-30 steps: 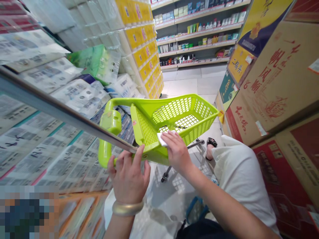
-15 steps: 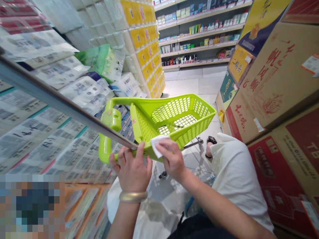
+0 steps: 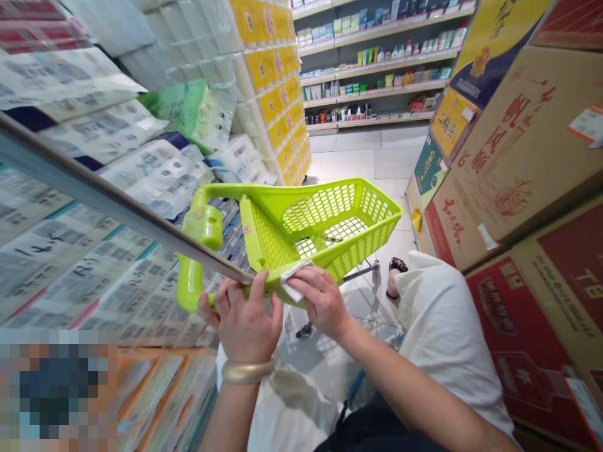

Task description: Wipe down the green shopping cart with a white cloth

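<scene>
A lime-green plastic shopping cart [image 3: 330, 251] stands in front of me, its perforated basket holding nothing that I can make out. My left hand [image 3: 247, 320], with a gold bangle at the wrist, has its fingers curled over the near side rail by the handle. Folded under the fingers of my right hand [image 3: 325, 301] is a white wipe [image 3: 296, 279], pressed on the cart's near rim. A grey metal bar [image 3: 141, 213] slants from the upper left down to the rim beside my left fingertips.
Packs of tissue paper [image 3: 108, 270] are stacked along the left. Cardboard cartons [image 3: 513, 150] line the right side. Ahead, shelves [image 3: 377, 72] carry bottles and small boxes beyond the tiled floor [image 3: 353, 157]. Yellow packs [image 3: 277, 94] rise in a stack behind the cart.
My right hand has turned and flattened the wipe over the rim, moving slightly left. The cart and my left hand have shifted slightly left in view.
</scene>
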The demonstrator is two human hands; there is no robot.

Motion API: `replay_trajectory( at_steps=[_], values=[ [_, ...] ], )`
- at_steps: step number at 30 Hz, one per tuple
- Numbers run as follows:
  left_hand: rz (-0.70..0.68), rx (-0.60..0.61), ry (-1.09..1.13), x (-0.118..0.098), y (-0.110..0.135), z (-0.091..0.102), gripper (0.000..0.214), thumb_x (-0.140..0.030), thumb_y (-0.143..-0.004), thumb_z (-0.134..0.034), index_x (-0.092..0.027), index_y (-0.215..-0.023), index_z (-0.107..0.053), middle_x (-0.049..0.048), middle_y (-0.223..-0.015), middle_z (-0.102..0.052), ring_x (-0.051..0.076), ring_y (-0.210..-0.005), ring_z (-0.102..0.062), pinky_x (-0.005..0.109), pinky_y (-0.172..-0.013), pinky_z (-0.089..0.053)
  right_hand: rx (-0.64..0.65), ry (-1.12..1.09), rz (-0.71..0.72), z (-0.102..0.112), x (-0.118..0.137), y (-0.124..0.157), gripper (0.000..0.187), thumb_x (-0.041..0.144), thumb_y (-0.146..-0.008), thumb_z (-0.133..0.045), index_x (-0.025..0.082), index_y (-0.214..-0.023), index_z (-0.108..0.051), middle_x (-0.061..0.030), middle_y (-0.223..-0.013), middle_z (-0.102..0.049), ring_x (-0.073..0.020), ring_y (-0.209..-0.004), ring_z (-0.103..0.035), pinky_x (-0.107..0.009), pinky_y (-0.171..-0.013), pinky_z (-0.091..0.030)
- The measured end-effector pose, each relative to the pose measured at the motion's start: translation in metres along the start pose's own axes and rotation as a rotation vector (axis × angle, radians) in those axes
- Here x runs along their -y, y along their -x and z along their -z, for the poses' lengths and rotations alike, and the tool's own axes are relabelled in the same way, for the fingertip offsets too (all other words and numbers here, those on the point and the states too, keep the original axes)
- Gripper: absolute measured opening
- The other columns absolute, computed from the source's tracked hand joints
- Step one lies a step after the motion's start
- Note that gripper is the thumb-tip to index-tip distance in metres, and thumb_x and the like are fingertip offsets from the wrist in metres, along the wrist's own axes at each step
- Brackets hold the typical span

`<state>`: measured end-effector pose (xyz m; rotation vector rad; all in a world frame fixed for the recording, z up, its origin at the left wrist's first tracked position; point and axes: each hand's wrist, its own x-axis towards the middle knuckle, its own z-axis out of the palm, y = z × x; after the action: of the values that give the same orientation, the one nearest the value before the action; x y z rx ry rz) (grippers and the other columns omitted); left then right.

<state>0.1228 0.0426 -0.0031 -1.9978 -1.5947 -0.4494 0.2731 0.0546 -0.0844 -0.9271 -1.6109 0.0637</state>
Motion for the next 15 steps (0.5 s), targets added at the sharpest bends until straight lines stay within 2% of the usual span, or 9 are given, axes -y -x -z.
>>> replay_trajectory(
  at_steps=[4, 6, 10, 12, 15],
  values=[
    [0.011, 0.005, 0.020, 0.002, 0.001, -0.002, 0.037, -0.034, -0.087, -0.055, -0.023, -0.120, -0.067, 0.0147, -0.108, -0.055, 0.034, -0.121, -0.046, 0.058, -0.113, -0.022, -0.079, 0.079, -0.107, 0.008, -0.013, 0.001, 0.035, 0.012, -0.095, -0.044, 0.023, -0.119, -0.067, -0.0086, -0.110, -0.069, -0.0217, -0.110, -0.063, -0.041, -0.098, -0.053],
    [0.024, 0.005, 0.036, 0.002, 0.002, -0.003, 0.037, -0.035, -0.087, -0.055, -0.023, -0.120, -0.067, 0.0149, -0.108, -0.055, 0.035, -0.122, -0.045, 0.059, -0.113, -0.021, -0.085, 0.057, -0.132, 0.011, -0.008, -0.001, 0.035, 0.012, -0.096, -0.043, 0.024, -0.119, -0.067, -0.0085, -0.109, -0.070, -0.0212, -0.109, -0.064, -0.040, -0.096, -0.054],
    [0.036, 0.028, 0.071, 0.000, 0.002, 0.000, 0.037, -0.036, -0.087, -0.056, -0.024, -0.120, -0.067, 0.0151, -0.111, -0.056, 0.035, -0.123, -0.045, 0.060, -0.112, -0.020, -0.100, -0.071, -0.049, 0.011, 0.023, -0.009, 0.037, 0.013, -0.096, -0.045, 0.024, -0.127, -0.062, -0.0075, -0.115, -0.071, -0.0198, -0.115, -0.064, -0.041, -0.102, -0.053],
    [0.040, 0.046, 0.093, -0.001, 0.003, 0.002, 0.037, -0.037, -0.087, -0.057, -0.024, -0.120, -0.067, 0.0156, -0.113, -0.055, 0.036, -0.123, -0.044, 0.061, -0.112, -0.021, -0.109, -0.061, -0.025, 0.008, 0.034, -0.014, 0.039, 0.013, -0.096, -0.047, 0.025, -0.130, -0.060, -0.0073, -0.121, -0.070, -0.0202, -0.123, -0.061, -0.043, -0.109, -0.049],
    [0.059, 0.059, 0.122, -0.003, 0.006, 0.005, 0.038, -0.033, -0.086, -0.056, -0.024, -0.121, -0.068, 0.0165, -0.113, -0.055, 0.037, -0.123, -0.044, 0.062, -0.110, -0.022, -0.015, 0.018, -0.003, 0.005, 0.032, -0.018, 0.041, 0.013, -0.096, -0.043, 0.023, -0.133, -0.059, -0.0079, -0.129, -0.068, -0.0203, -0.131, -0.056, -0.044, -0.114, -0.044]
  ],
)
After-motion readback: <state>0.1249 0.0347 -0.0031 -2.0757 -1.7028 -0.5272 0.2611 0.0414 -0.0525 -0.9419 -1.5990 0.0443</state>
